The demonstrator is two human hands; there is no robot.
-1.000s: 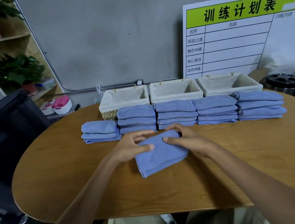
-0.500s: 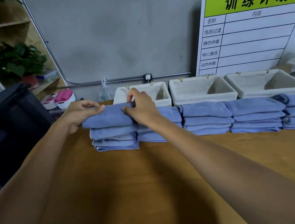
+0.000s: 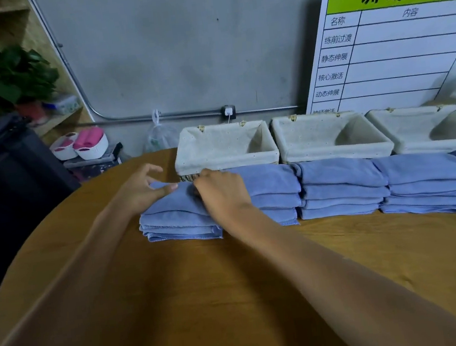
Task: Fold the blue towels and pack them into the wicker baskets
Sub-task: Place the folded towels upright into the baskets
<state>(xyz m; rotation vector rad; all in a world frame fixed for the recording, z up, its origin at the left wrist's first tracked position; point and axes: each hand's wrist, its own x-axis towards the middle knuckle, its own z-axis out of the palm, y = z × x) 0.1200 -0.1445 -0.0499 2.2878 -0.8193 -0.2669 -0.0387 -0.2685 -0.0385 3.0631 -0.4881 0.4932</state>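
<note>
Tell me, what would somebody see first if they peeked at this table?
Probably the row of folded blue towel stacks across the wooden table, with both hands on the leftmost stack: left hand at its far left corner, right hand on top. Behind stand three empty cloth-lined wicker baskets.
</note>
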